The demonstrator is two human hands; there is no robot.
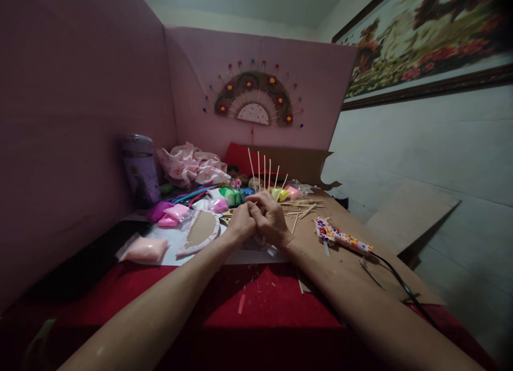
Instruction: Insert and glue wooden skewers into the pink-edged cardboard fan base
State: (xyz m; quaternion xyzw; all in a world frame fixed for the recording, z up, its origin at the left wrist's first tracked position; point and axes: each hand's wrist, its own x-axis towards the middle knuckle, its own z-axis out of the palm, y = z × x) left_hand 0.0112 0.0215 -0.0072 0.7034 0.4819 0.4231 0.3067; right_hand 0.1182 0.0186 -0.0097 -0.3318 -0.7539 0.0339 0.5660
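My left hand (242, 221) and my right hand (272, 216) meet over the middle of the table, fingers closed together in a pinch. What they hold, if anything, is hidden between the fingers. Several thin wooden sticks (264, 173) rise in a fan just behind the hands; their lower ends are covered. To the left of my left hand lies a half-round cardboard piece (203, 229) with a padded, pale cloth edge. Right of my right hand is a pile of loose wooden sticks (306, 205).
A flower-patterned glue gun (340, 237) with a black cord lies at right on brown cardboard (385, 280). Packets of pink clay (174, 215), a peach packet (144, 249), a purple tumbler (140, 170) and crumpled pink cloth (192, 165) stand left. A decorated fan (252, 113) hangs behind.
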